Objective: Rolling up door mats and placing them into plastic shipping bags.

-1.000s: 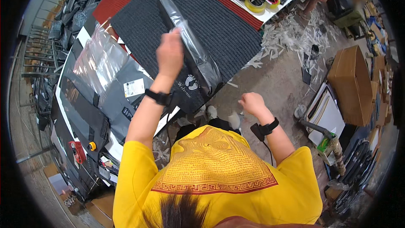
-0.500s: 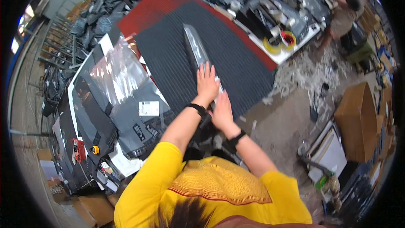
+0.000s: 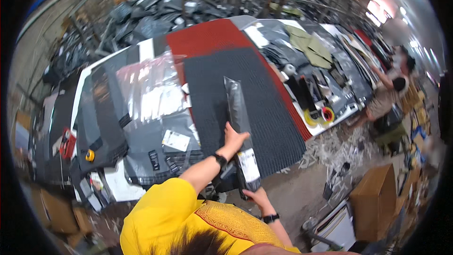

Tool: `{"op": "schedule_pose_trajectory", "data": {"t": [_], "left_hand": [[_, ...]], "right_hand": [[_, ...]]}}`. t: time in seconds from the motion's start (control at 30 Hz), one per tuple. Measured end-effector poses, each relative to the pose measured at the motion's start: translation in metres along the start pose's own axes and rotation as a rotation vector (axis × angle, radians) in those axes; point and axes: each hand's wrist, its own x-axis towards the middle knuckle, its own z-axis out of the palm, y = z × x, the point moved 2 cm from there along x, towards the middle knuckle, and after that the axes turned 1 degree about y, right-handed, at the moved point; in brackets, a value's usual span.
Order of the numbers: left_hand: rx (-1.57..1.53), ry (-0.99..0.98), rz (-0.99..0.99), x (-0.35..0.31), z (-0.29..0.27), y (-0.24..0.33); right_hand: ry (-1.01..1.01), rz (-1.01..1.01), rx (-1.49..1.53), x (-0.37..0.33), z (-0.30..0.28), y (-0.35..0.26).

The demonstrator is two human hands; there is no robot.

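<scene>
Between my hands is a long, narrow package in clear plastic (image 3: 239, 113), dark inside, with a white label (image 3: 249, 165) on its near part. My left hand (image 3: 232, 140) grips its left side near the middle, thumb across the top. At the near end my right hand (image 3: 257, 197) is closed around the package's lower edge. The package lies lengthwise above a dark grey ribbed mat (image 3: 273, 108); whether its far end touches the mat I cannot tell. Under the dark mat, a red mat (image 3: 207, 38) shows at the far side and along the right edge.
Clear plastic bags (image 3: 151, 89) cover the table to the left, with a red tool (image 3: 67, 144) and a yellow tape measure (image 3: 89, 155) farther left. Tape rolls (image 3: 327, 113) sit at right. A cardboard box (image 3: 375, 203) stands on the floor, and another person (image 3: 389, 87) is at far right.
The package has been lifted and drawn nearer, its label now showing. My left hand went from lying flat on it to gripping its side; my right hand moved down to its near end.
</scene>
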Motion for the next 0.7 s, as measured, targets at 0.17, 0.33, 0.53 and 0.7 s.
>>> {"op": "schedule_pose_trajectory", "data": {"t": [0.17,0.33,0.53,0.7], "left_hand": [[-0.124,-0.028,0.308,-0.105,-0.075,0.040],[-0.154,0.115,1.258,-0.121,-0.177,0.191],[0.076,0.150,1.322,-0.150,-0.258,0.115],[0.610,0.192,0.476,-0.103,-0.351,-0.104]], "right_hand": [[-0.436,-0.038,-0.043,-0.056,0.013,-0.022],[-0.388,-0.890,0.311,0.012,0.031,-0.315],[-0.602,-0.693,0.156,-0.016,0.162,-0.396],[-0.488,-0.184,0.132,0.034,0.163,-0.182]]}}
